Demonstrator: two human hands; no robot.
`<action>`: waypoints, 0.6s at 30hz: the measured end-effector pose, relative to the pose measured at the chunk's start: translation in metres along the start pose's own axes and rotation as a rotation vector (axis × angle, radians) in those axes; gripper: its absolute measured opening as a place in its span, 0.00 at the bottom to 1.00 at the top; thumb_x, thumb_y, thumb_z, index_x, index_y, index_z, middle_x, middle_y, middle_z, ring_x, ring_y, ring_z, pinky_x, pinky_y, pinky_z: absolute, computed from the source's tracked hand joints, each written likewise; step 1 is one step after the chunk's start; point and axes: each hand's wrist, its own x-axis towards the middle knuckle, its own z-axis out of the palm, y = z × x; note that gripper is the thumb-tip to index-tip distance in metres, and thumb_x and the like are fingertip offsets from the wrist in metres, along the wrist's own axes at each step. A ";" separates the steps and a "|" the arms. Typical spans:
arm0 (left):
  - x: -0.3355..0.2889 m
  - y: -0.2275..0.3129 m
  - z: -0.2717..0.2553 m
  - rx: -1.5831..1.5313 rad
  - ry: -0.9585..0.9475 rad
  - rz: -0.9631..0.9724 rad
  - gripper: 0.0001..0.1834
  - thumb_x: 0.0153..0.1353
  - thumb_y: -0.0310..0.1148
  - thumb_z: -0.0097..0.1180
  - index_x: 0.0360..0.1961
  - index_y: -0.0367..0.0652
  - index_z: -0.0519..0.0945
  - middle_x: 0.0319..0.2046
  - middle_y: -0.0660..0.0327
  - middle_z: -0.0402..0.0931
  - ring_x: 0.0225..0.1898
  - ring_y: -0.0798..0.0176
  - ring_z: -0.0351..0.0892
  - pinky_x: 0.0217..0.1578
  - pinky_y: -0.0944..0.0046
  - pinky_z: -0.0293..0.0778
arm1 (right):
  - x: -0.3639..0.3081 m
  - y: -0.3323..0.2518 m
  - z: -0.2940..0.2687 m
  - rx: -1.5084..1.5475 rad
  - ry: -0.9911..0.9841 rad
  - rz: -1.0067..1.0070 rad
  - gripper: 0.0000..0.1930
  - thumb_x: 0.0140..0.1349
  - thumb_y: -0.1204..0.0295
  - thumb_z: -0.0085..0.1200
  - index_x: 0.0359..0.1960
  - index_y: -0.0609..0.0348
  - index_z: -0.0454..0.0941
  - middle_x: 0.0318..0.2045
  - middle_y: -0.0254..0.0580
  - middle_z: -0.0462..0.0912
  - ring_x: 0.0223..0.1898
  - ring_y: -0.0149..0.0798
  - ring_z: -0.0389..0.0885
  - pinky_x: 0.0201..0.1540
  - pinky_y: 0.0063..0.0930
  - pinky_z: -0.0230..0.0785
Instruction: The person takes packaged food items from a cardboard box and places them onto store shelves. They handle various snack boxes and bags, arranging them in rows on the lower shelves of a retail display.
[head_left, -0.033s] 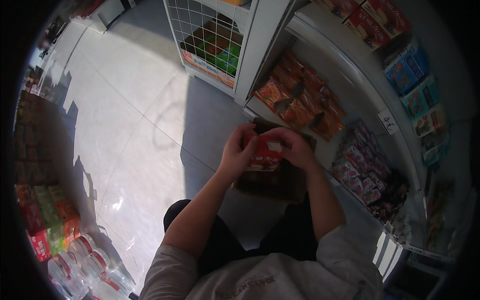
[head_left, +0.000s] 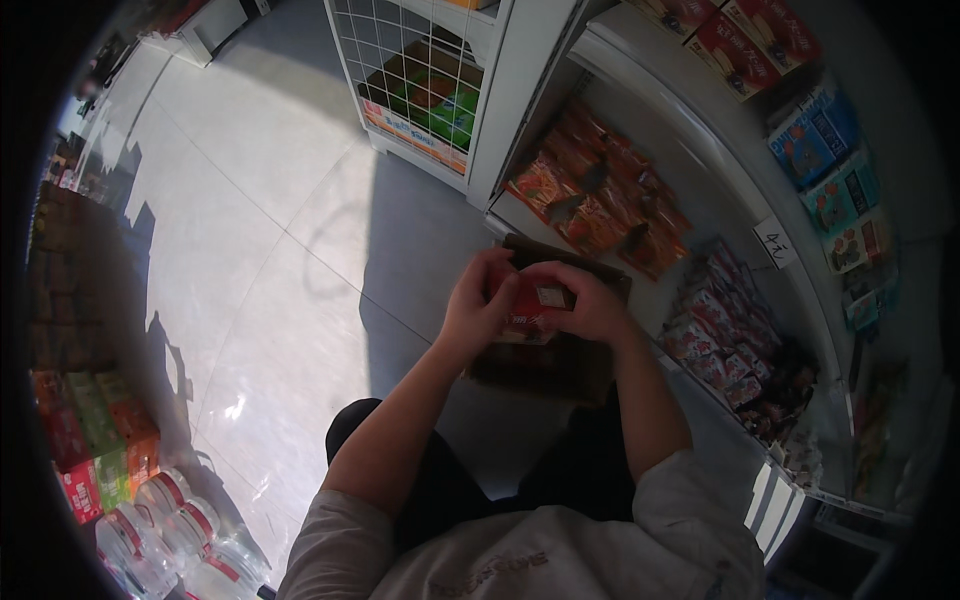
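Both my hands are together in front of me, holding one small red packet (head_left: 530, 306) with a white label. My left hand (head_left: 478, 308) grips its left side and my right hand (head_left: 592, 306) closes over its right side. The packet is held just above an open brown cardboard box (head_left: 545, 368) that stands on the floor between my knees and the shelf. What is inside the box is mostly hidden by my hands.
A shelf unit at the right carries orange-red snack packets (head_left: 600, 200), small red and white packets (head_left: 725, 340) lower down, and blue boxes (head_left: 830, 150) above. A white wire rack (head_left: 425, 90) holds green cartons. Large water bottles (head_left: 160, 525) stand at the lower left on the pale tiled floor (head_left: 250, 240).
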 end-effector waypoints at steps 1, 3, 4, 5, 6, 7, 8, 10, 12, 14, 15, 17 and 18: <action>-0.003 0.006 0.003 0.027 -0.014 -0.018 0.18 0.74 0.32 0.62 0.61 0.40 0.78 0.47 0.57 0.83 0.51 0.62 0.83 0.54 0.60 0.79 | 0.000 -0.007 0.000 -0.263 -0.065 -0.012 0.28 0.66 0.61 0.72 0.65 0.56 0.78 0.62 0.45 0.82 0.64 0.45 0.81 0.68 0.39 0.74; -0.005 0.011 0.007 0.078 -0.044 -0.030 0.18 0.73 0.33 0.63 0.61 0.40 0.78 0.50 0.55 0.82 0.53 0.58 0.83 0.55 0.59 0.78 | -0.003 -0.007 0.001 -0.339 -0.100 0.056 0.37 0.57 0.65 0.77 0.69 0.55 0.75 0.63 0.47 0.80 0.65 0.48 0.80 0.66 0.40 0.76; -0.006 0.012 0.008 0.100 -0.057 -0.025 0.19 0.73 0.33 0.63 0.61 0.40 0.77 0.52 0.53 0.82 0.55 0.56 0.83 0.57 0.58 0.78 | -0.004 -0.008 0.001 -0.355 -0.098 0.076 0.37 0.58 0.65 0.77 0.69 0.55 0.75 0.62 0.47 0.80 0.65 0.48 0.81 0.66 0.40 0.76; -0.006 0.011 0.012 0.116 -0.075 -0.018 0.19 0.73 0.34 0.64 0.60 0.39 0.77 0.54 0.51 0.81 0.57 0.53 0.82 0.58 0.56 0.77 | -0.007 -0.009 -0.001 -0.377 -0.093 0.101 0.36 0.59 0.65 0.76 0.69 0.54 0.74 0.62 0.47 0.81 0.64 0.47 0.81 0.65 0.40 0.76; -0.006 0.010 0.013 0.185 -0.077 0.043 0.20 0.73 0.35 0.64 0.61 0.39 0.77 0.55 0.50 0.81 0.59 0.50 0.81 0.60 0.54 0.76 | -0.007 -0.006 0.000 -0.296 -0.087 0.109 0.35 0.59 0.64 0.77 0.67 0.55 0.74 0.61 0.46 0.80 0.64 0.45 0.80 0.66 0.39 0.76; -0.005 0.009 0.010 0.252 -0.079 0.103 0.21 0.73 0.36 0.64 0.61 0.38 0.77 0.56 0.48 0.80 0.61 0.47 0.79 0.61 0.52 0.75 | -0.005 0.002 0.002 -0.215 -0.080 0.116 0.34 0.60 0.64 0.77 0.65 0.56 0.74 0.59 0.44 0.80 0.63 0.43 0.80 0.66 0.38 0.75; -0.004 0.009 0.008 0.318 -0.074 0.167 0.21 0.73 0.37 0.64 0.61 0.38 0.77 0.58 0.46 0.80 0.63 0.44 0.78 0.63 0.50 0.75 | -0.003 0.009 0.001 -0.139 -0.077 0.120 0.33 0.60 0.64 0.78 0.64 0.56 0.73 0.58 0.43 0.80 0.62 0.40 0.80 0.66 0.37 0.74; 0.000 0.002 0.008 0.352 -0.016 0.169 0.25 0.73 0.40 0.63 0.64 0.37 0.76 0.59 0.45 0.79 0.65 0.41 0.75 0.65 0.48 0.72 | -0.004 0.027 -0.005 -0.171 -0.053 0.162 0.29 0.61 0.62 0.76 0.58 0.55 0.73 0.55 0.44 0.80 0.57 0.41 0.82 0.61 0.37 0.76; 0.000 -0.013 0.002 0.426 0.020 0.123 0.28 0.73 0.43 0.63 0.67 0.37 0.74 0.61 0.43 0.78 0.67 0.38 0.73 0.67 0.46 0.71 | -0.003 0.036 -0.011 -0.181 -0.078 0.205 0.26 0.61 0.60 0.76 0.53 0.55 0.73 0.52 0.43 0.81 0.54 0.40 0.83 0.56 0.37 0.77; 0.003 -0.031 -0.006 0.529 0.030 0.033 0.33 0.74 0.46 0.61 0.71 0.37 0.71 0.63 0.40 0.78 0.67 0.36 0.74 0.67 0.46 0.71 | -0.001 0.038 -0.022 -0.178 -0.148 0.252 0.25 0.61 0.59 0.77 0.49 0.54 0.73 0.50 0.41 0.80 0.51 0.39 0.83 0.53 0.36 0.76; 0.004 -0.039 -0.007 0.446 0.002 -0.085 0.35 0.74 0.46 0.61 0.73 0.37 0.68 0.63 0.38 0.77 0.67 0.35 0.74 0.67 0.46 0.71 | 0.000 0.038 -0.026 -0.220 -0.179 0.299 0.24 0.60 0.59 0.76 0.47 0.54 0.73 0.50 0.42 0.80 0.51 0.40 0.82 0.53 0.36 0.76; 0.005 -0.050 -0.009 0.271 -0.050 -0.319 0.39 0.75 0.47 0.59 0.78 0.37 0.62 0.65 0.34 0.76 0.68 0.33 0.75 0.67 0.46 0.71 | 0.004 0.037 -0.028 -0.308 -0.246 0.392 0.22 0.60 0.61 0.76 0.43 0.53 0.73 0.50 0.43 0.80 0.52 0.41 0.82 0.51 0.37 0.75; 0.004 -0.047 -0.007 0.332 -0.101 -0.292 0.40 0.75 0.46 0.59 0.79 0.37 0.59 0.64 0.32 0.76 0.67 0.31 0.76 0.66 0.45 0.72 | 0.004 0.046 -0.028 -0.385 -0.245 0.378 0.21 0.60 0.60 0.76 0.44 0.53 0.74 0.51 0.44 0.80 0.53 0.44 0.82 0.52 0.38 0.76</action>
